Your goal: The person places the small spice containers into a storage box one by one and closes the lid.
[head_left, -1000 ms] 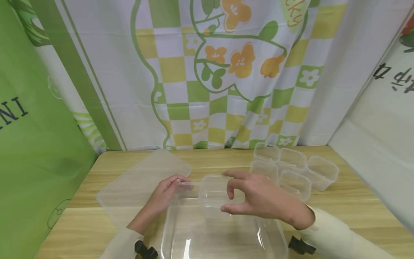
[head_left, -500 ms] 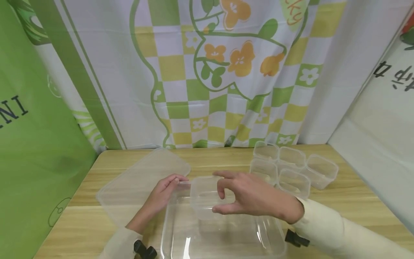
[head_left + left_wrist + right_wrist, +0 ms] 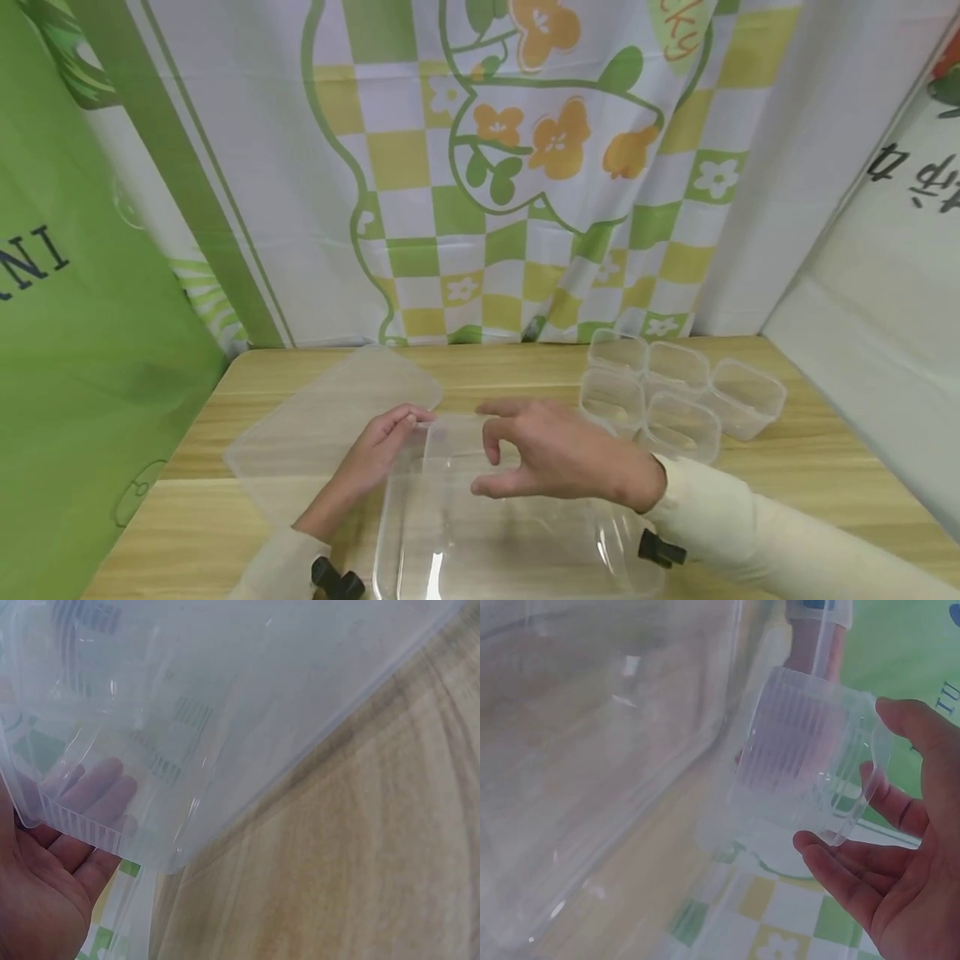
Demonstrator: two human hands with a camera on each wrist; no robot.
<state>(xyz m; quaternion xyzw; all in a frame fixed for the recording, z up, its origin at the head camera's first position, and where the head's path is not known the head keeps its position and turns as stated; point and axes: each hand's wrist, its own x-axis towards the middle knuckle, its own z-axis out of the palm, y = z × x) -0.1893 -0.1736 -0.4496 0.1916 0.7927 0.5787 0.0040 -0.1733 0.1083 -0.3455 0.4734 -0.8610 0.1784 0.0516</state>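
A large clear plastic storage box [image 3: 385, 533] stands at the front of the table, its near end cut off by the picture's lower edge. My left hand [image 3: 381, 448] grips its far left corner; through the clear wall in the left wrist view, the fingers [image 3: 101, 791] show curled against it. Over the box's far left part, my right hand [image 3: 562, 457] holds a small clear plastic container [image 3: 450, 442]. In the right wrist view the thumb [image 3: 907, 720] is on the rim of this ribbed small container [image 3: 795, 750], and other fingers support its lower side.
A flat translucent lid [image 3: 322, 425] lies on the wooden table [image 3: 180, 517] at the left. Several more small clear containers [image 3: 678, 425] stand grouped at the back right. A patterned curtain [image 3: 465, 208] hangs behind the table.
My right hand has moved left with the small container, towards the large box's far left corner, and the container now sits lower. The left hand has stayed on the corner.
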